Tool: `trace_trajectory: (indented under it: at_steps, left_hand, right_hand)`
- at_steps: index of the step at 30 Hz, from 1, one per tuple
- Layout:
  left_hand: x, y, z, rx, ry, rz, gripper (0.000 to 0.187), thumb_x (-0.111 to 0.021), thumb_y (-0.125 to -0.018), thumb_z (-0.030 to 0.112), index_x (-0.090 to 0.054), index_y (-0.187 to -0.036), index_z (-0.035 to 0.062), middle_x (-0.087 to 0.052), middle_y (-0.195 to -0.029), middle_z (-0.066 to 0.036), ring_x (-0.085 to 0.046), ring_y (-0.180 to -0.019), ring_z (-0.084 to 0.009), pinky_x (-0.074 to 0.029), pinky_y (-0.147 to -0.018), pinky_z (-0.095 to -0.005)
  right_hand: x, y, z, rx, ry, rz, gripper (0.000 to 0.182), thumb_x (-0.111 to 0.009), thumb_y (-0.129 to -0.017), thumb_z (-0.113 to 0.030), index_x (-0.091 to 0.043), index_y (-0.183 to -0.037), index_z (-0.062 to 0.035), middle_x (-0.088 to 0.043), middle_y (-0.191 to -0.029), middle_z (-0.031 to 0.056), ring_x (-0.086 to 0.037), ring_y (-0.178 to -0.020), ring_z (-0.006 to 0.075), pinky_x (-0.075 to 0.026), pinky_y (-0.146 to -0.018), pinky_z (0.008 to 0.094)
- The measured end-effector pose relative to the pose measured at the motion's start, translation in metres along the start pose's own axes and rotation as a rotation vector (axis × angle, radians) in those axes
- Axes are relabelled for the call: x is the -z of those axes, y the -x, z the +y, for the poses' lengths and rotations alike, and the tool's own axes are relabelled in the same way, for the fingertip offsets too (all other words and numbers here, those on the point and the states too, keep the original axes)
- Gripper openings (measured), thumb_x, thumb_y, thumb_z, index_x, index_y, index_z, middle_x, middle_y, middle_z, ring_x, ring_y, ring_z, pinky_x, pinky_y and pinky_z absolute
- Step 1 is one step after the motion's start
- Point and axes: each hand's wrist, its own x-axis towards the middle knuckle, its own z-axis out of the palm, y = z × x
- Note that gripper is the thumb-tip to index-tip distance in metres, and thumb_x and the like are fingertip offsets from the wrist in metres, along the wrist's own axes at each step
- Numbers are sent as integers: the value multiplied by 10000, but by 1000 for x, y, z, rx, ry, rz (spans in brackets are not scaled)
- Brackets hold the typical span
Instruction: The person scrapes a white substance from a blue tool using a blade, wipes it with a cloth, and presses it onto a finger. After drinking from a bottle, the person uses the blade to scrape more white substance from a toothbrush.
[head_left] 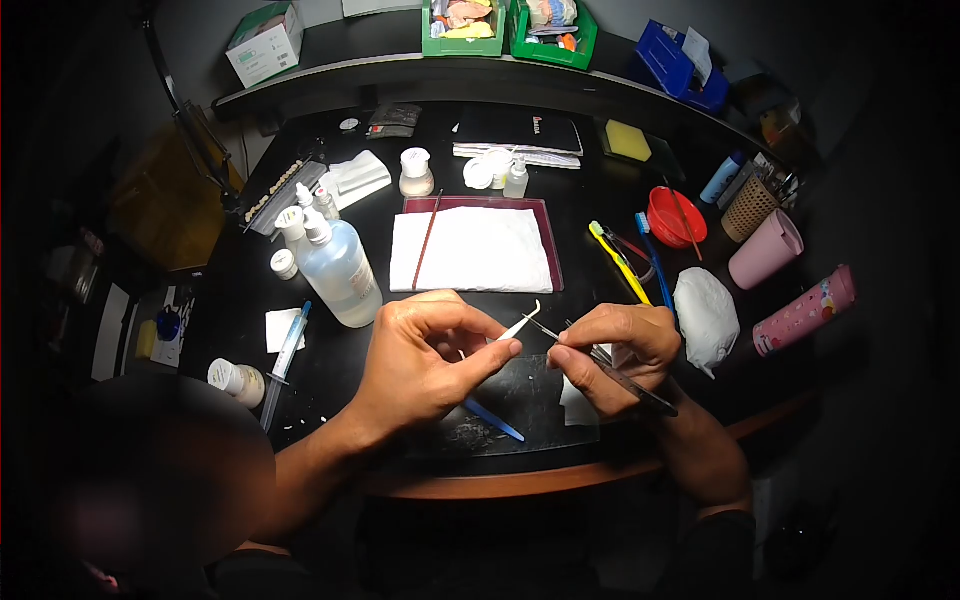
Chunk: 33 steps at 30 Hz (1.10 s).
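My left hand (425, 345) pinches a slim white piece with a small hooked tip (516, 328) between thumb and fingers. A thin instrument with a dark handle (640, 388) is gripped in my right hand (618, 352) like a pen. Its fine point meets the white piece near the hook in this view. What lies inside the left palm is hidden by the fingers. Under the hands, a blue stick (495, 420) rests on the dark work surface. Ahead of them lies a white paper towel (480, 250) on a maroon pad, with a thin brush (430, 235) across it.
To the left stand a large clear bottle (342, 275), a small jar (236, 380) and a syringe (287, 360). On the right are a yellow toothbrush (620, 262), a red bowl (676, 218), a white bundle (706, 318) and a pink tumbler (768, 248). Bins line the rear shelf.
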Motion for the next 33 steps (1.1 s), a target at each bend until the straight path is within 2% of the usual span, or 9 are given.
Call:
trace_trajectory:
  at_steps: [6, 9, 12, 18, 21, 25, 29, 33]
  left_hand:
    - [3, -1, 3, 45, 85, -63, 97, -832, -887, 65, -809, -962, 7, -712, -861, -34, -592, -705, -29, -459, -619, -190]
    - [1, -2, 6, 85, 165, -51, 135, -812, -902, 52, -810, -1030, 8, -723, -882, -36, -599, -756, -21, -461, -658, -179]
    - [2, -2, -1, 62, 182, -66, 165, -795, -915, 45, -804, -1075, 6, -736, -910, -48, -611, -781, -33, -474, -682, -187]
    - [2, -4, -3, -11, 180, -70, 147, -779, -930, 50, -807, -1068, 9, -751, -938, -66, -631, -788, -61, -493, -706, -215]
    - [3, -4, 0, 12, 155, -63, 146, -783, -925, 53, -808, -1062, 8, -751, -929, -67, -636, -795, -64, -494, -711, -219]
    - [5, -4, 4, 5, 121, -66, 153, -793, -908, 46, -810, -1055, 8, -751, -918, -72, -643, -798, -77, -500, -715, -232]
    - [5, -5, -3, -59, 70, -44, 154, -806, -882, 29, -817, -1035, 15, -754, -900, -79, -656, -797, -96, -506, -723, -241]
    - [4, -5, -5, -122, 45, -20, 152, -814, -860, 5, -822, -1012, 18, -762, -896, -90, -682, -812, -113, -522, -738, -250]
  right_hand:
    - [2, 1, 0, -13, -60, 34, 140, -766, -794, 92, -709, -907, 33, -708, -688, 116, -686, -554, 141, -513, -497, 249]
    - [8, 1, -3, 5, -23, -69, 149, -728, -855, 123, -664, -965, 45, -727, -764, 152, -743, -673, 184, -596, -604, 258]
    - [8, 1, -5, 4, 0, -53, 141, -722, -863, 126, -660, -962, 47, -728, -766, 155, -748, -682, 189, -610, -621, 267]
    - [8, 2, -3, 8, -20, -27, 133, -708, -876, 125, -647, -972, 57, -723, -761, 161, -753, -692, 201, -628, -633, 285]
    - [1, 2, 1, 14, -52, 101, 139, -766, -821, 89, -701, -931, 34, -729, -710, 117, -711, -595, 154, -556, -546, 255]
    - [3, 4, 2, -36, -64, 158, 127, -762, -824, 91, -707, -921, 31, -738, -729, 131, -720, -611, 159, -563, -557, 255]
    - [4, -1, -4, 34, -26, 62, 137, -769, -802, 102, -717, -907, 31, -742, -747, 127, -722, -619, 162, -563, -555, 253]
    - [5, -2, -5, 13, -22, 23, 146, -778, -781, 109, -731, -895, 30, -739, -745, 124, -719, -613, 160, -559, -552, 250]
